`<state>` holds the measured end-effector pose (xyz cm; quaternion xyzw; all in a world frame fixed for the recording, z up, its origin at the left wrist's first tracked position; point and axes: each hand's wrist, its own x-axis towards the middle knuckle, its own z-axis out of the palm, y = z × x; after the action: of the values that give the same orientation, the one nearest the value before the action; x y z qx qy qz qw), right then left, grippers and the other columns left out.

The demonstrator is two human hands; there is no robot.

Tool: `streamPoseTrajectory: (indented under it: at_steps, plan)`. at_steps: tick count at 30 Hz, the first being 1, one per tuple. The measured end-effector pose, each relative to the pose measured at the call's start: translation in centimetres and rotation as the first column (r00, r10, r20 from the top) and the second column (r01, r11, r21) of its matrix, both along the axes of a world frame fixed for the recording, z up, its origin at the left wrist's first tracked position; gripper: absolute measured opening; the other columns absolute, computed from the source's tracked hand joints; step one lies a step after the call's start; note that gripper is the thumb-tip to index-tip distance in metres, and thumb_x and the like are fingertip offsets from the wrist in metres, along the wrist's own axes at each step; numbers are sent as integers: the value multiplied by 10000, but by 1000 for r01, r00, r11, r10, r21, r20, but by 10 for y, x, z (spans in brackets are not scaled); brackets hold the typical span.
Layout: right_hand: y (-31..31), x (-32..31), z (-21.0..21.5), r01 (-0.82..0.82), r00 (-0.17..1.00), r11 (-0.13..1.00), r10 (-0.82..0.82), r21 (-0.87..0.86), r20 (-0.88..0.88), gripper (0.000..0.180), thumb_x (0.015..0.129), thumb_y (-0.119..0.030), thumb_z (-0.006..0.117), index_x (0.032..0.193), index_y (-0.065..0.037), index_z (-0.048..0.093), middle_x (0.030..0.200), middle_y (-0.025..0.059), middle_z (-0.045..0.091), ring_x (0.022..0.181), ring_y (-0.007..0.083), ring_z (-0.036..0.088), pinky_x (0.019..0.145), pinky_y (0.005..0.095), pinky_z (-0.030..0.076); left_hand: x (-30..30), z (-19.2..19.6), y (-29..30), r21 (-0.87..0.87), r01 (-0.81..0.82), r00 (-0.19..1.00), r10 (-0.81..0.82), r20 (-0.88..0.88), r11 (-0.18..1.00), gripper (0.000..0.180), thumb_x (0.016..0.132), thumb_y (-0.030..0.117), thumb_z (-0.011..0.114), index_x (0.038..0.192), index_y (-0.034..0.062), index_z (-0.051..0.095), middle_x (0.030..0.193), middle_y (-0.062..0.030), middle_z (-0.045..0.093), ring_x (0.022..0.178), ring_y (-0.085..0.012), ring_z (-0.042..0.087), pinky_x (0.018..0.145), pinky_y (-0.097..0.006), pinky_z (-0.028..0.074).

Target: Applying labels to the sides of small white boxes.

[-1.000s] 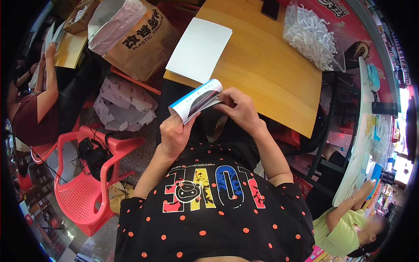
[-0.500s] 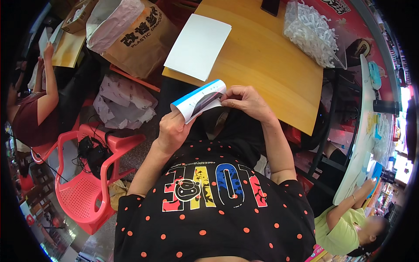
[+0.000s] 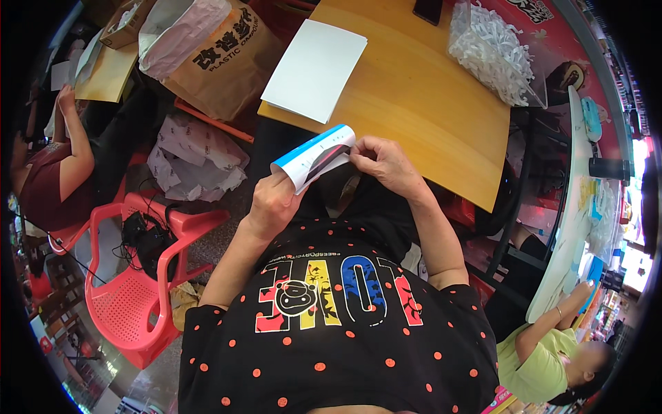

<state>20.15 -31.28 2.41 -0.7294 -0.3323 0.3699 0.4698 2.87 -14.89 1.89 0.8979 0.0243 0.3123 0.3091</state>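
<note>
Above my lap, in front of the table's near edge, a printed sheet (image 3: 314, 157) in white, blue and dark grey is curled over into a loose roll. My left hand (image 3: 274, 200) grips its lower left end, with the fingers partly hidden inside the curl. At the sheet's right edge my right hand (image 3: 387, 164) is closed, thumb and forefinger pinched together at the paper. Whether it holds only the edge or a thin strip cannot be made out. A stack of white paper (image 3: 315, 69) lies on the table just beyond the sheet.
The wooden table (image 3: 414, 90) bears a clear bin of white paper strips (image 3: 493, 52) and a dark phone (image 3: 427, 10). Left are a large paper sack (image 3: 214, 69) and a red plastic chair (image 3: 131, 303) with black cables. One person (image 3: 58, 172) sits left, another (image 3: 552, 359) right.
My right hand has shifted very slightly at the sheet's right edge. The sheet stays curled in my left hand. The person at the left has moved a hand slightly.
</note>
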Motion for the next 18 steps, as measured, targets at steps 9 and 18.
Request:
streamPoseTrajectory:
  at_steps: [9, 18]
  plan:
    - [-4, 3, 1, 115, 993, 988, -111, 103, -42, 143, 872, -116, 665, 919, 19, 670, 794, -9, 633, 713, 48, 545, 648, 198, 446, -4, 1, 2, 2, -1, 1000, 1, -7, 1000, 256, 733, -12, 740, 980, -23, 678, 889, -169, 686, 753, -309, 682, 639, -342, 534]
    - [0, 0, -5, -35, 999, 999, 35, 42, 2, 155, 880, -128, 657, 891, 27, 653, 753, -1, 616, 688, 54, 528, 627, 220, 447, -5, -3, 3, -32, -5, 1000, 4, -16, 999, 259, 724, -14, 744, 975, -21, 681, 889, -169, 688, 757, -311, 682, 641, -342, 537]
